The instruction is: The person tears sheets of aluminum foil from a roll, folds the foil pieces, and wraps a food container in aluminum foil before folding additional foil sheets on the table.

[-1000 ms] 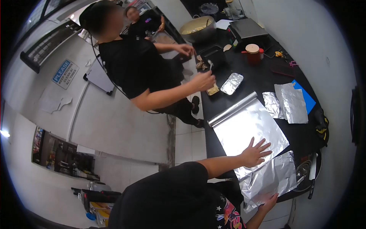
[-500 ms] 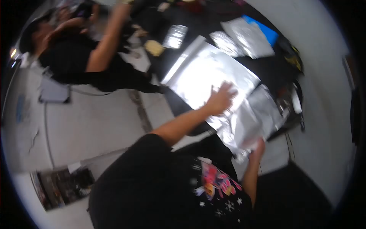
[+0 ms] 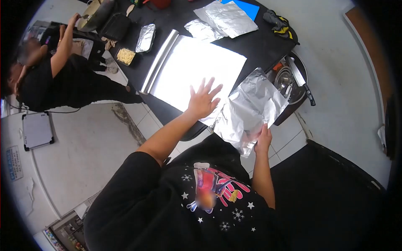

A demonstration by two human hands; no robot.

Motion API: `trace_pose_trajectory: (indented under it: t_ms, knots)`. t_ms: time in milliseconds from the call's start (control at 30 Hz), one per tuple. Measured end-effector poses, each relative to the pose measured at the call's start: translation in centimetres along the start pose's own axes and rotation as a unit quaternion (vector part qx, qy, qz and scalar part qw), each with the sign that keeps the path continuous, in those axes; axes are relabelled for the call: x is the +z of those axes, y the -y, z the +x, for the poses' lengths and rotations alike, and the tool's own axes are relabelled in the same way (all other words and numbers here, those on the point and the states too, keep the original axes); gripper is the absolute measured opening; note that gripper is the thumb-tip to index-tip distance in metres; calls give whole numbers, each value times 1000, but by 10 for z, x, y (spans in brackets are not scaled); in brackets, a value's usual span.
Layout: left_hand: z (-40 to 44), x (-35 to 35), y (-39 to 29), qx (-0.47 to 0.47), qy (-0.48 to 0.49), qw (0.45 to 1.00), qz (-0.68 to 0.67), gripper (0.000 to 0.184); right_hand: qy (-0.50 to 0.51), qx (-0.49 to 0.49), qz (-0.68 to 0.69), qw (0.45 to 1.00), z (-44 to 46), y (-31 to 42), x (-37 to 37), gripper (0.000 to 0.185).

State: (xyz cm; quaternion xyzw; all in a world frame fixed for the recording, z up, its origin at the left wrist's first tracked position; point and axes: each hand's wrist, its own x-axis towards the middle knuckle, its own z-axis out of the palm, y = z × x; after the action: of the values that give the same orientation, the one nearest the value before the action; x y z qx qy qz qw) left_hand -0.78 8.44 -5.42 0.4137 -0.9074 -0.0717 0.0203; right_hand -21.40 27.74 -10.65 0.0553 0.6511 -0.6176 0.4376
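My left hand (image 3: 202, 101) lies flat with fingers spread on a bright sheet of foil (image 3: 209, 62) that runs out from the foil roll (image 3: 160, 61). My right hand (image 3: 263, 139) grips the near edge of a crinkled foil piece (image 3: 251, 104), thumb on top. That piece lies at the table's front edge and partly hangs over it. Whether it is joined to the bright sheet cannot be told. Beyond the roll are a foil-covered tray (image 3: 145, 38) and an uncovered tray of pale food (image 3: 125, 56).
Cut foil sheets (image 3: 230, 19) lie on a blue board (image 3: 247, 9) at the back. A large knife (image 3: 298, 75) rests across a metal bowl (image 3: 285, 81) at right. A co-worker in black (image 3: 71, 85) reaches toward a big pan (image 3: 98, 19) at upper left.
The view has swung, so table and foil sit farther left and higher. The co-worker's hand has moved from the food tray to the big pan. My hands keep their places on the foil.
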Motion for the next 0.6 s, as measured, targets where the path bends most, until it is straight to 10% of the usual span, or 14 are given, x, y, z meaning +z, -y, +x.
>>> trace_pose_trajectory:
  t_ms: [600]
  knots:
    - [-8, 1, -2, -2, -48, 999, -22, 52, 130, 92, 121, 980, -44, -8, -17, 26]
